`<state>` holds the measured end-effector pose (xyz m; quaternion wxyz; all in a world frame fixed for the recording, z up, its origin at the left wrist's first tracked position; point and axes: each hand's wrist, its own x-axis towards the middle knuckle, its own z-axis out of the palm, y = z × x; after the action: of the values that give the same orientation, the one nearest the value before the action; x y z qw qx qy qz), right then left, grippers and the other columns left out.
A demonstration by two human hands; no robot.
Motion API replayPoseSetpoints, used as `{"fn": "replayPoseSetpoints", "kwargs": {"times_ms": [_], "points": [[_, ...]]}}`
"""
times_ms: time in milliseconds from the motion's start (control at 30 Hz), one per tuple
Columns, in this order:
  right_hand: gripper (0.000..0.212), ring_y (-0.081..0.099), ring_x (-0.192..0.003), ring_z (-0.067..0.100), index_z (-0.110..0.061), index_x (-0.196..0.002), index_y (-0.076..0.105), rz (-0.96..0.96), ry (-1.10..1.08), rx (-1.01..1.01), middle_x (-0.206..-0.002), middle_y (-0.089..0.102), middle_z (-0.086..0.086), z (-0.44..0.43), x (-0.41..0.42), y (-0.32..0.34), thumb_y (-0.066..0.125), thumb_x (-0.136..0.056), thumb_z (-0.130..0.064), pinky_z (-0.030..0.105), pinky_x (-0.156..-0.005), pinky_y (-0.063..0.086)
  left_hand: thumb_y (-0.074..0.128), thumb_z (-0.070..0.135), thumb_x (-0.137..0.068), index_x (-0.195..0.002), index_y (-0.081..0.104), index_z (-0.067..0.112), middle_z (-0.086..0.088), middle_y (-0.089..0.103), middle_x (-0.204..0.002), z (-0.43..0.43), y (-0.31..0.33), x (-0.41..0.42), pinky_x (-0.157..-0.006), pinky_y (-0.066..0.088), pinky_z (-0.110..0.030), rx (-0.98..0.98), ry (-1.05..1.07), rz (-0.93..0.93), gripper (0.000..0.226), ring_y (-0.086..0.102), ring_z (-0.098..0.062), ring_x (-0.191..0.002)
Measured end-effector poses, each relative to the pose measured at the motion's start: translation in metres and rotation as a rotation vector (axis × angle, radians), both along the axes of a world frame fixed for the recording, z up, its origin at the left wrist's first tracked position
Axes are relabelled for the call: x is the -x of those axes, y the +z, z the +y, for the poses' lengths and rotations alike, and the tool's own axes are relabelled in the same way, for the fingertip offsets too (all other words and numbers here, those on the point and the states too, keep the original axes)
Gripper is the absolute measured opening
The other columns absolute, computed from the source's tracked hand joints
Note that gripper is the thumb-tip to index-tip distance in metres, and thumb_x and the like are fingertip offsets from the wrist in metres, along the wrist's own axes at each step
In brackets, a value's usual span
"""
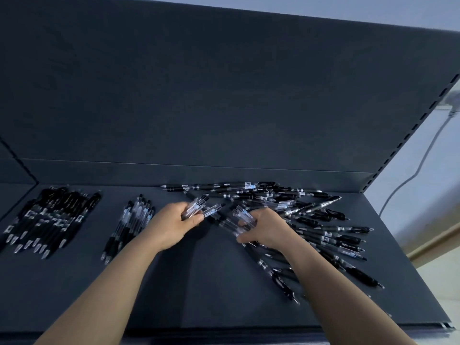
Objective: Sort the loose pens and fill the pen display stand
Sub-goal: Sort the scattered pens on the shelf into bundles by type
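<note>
A loose heap of black and clear pens (311, 220) sprawls over the right half of the dark shelf (174, 282). My left hand (174, 224) grips a small bundle of clear pens (199, 206) at the heap's left edge. My right hand (266, 227) lies on the heap with its fingers curled round several clear pens (236, 221). Two sorted groups lie to the left: a row of black pens (49, 217) at the far left and a smaller row of clear pens (132, 225) beside it. No display stand is in sight.
The shelf's dark back panel (224, 95) rises behind the pens, with a slotted upright (408, 130) along its right side. A grey cable (420, 160) hangs down the wall on the right. The shelf's front edge (273, 329) runs near the bottom.
</note>
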<state>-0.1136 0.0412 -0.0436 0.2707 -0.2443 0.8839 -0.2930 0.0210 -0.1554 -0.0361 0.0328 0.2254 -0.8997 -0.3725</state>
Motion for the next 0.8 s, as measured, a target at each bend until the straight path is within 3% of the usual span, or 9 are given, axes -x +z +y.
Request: {"fn": "replayPoseSetpoints", "kwargs": {"times_ms": [133,267,367,433,467,600,800], "points": [[0.032,0.045,-0.053,0.003,-0.018,-0.093,0.069,-0.040,0.039,0.032,-0.067,0.051,-0.012,0.009,0.002,0.006,0.086,-0.067,-0.025,0.018,-0.050,0.033,0.062,0.047,-0.088,-0.076,0.058,0.020,0.004,0.052,-0.063,0.005,-0.001,0.005,-0.053,0.032,-0.028,0.116,0.001,0.006,0.030,0.047,-0.012,-0.056],[0.029,0.040,-0.030,-0.003,-0.012,-0.102,0.070,-0.081,-0.161,0.180,-0.043,0.051,-0.016,0.032,0.009,0.008,0.080,-0.076,-0.013,0.008,-0.037,0.028,0.072,0.048,-0.079,-0.073,0.057,0.028,0.008,0.054,-0.068,0.017,-0.003,0.016,-0.058,0.037,-0.029,0.180,-0.065,0.008,0.026,0.051,-0.009,-0.063],[0.022,0.039,-0.030,-0.002,-0.009,-0.099,0.070,-0.054,-0.186,0.192,-0.037,0.048,-0.016,0.045,0.008,0.008,0.078,-0.078,-0.012,0.009,-0.037,0.028,0.075,0.042,-0.077,-0.088,0.062,0.032,0.012,0.060,-0.086,0.029,-0.011,0.026,-0.071,0.045,-0.030,0.226,-0.166,-0.049,0.020,0.057,-0.012,-0.082],[0.020,0.044,-0.036,-0.004,-0.010,-0.098,0.070,-0.023,-0.172,0.185,-0.052,0.055,-0.014,0.051,0.006,0.008,0.077,-0.079,-0.013,0.008,-0.041,0.032,0.074,0.041,-0.078,-0.101,0.064,0.030,0.012,0.060,-0.097,0.032,-0.016,0.031,-0.078,0.047,-0.032,0.248,-0.201,-0.067,0.028,0.056,-0.013,-0.092],[0.019,0.045,-0.039,-0.005,-0.012,-0.098,0.070,-0.015,-0.168,0.181,-0.056,0.057,-0.012,0.054,0.005,0.007,0.077,-0.080,-0.014,0.007,-0.042,0.033,0.073,0.042,-0.079,-0.102,0.064,0.029,0.011,0.060,-0.099,0.032,-0.017,0.033,-0.079,0.047,-0.032,0.274,-0.211,-0.070,0.029,0.056,-0.014,-0.093],[0.013,0.041,-0.031,-0.003,-0.009,-0.095,0.069,-0.038,-0.188,0.206,-0.035,0.046,-0.017,0.062,0.001,0.000,0.074,-0.082,-0.011,0.007,-0.038,0.029,0.067,0.047,-0.083,-0.107,0.061,0.029,0.012,0.057,-0.099,0.032,-0.017,0.036,-0.074,0.042,-0.028,0.401,-0.269,-0.060,0.030,0.054,-0.011,-0.092],[0.012,0.039,-0.032,-0.001,-0.012,-0.095,0.069,-0.048,-0.209,0.217,-0.036,0.045,-0.018,0.065,0.000,-0.006,0.073,-0.084,-0.014,0.012,-0.041,0.032,0.067,0.050,-0.082,-0.105,0.065,0.032,0.013,0.046,-0.091,0.035,-0.016,0.037,-0.065,0.034,-0.025,0.435,-0.320,-0.063,0.029,0.049,-0.009,-0.080]]}}
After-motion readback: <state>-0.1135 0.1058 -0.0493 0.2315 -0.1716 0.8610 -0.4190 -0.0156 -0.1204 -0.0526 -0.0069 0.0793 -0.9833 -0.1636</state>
